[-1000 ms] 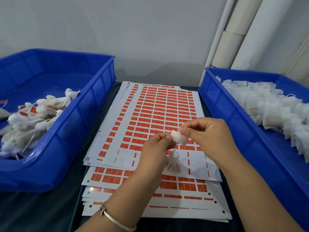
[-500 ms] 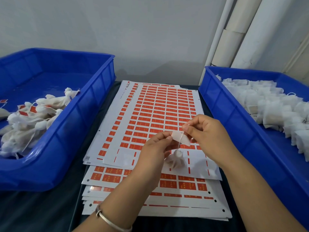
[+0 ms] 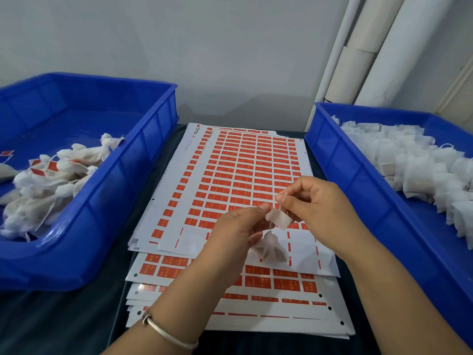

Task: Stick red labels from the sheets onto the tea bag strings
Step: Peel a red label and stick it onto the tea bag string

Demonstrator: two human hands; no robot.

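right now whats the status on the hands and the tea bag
Left hand pinches label, white side up. Right hand pinches string. Tea bag dangles over the label sheets. Nothing in the way.

Beside the glossy paper label sheets (image 3: 238, 175), both bins (image 3: 122, 180) are smooth blue plastic with a sheen. The tea bag (image 3: 271, 248) over the sheets is thin, matt, gauzy mesh. The wrist bangle (image 3: 166, 334) is polished metal.
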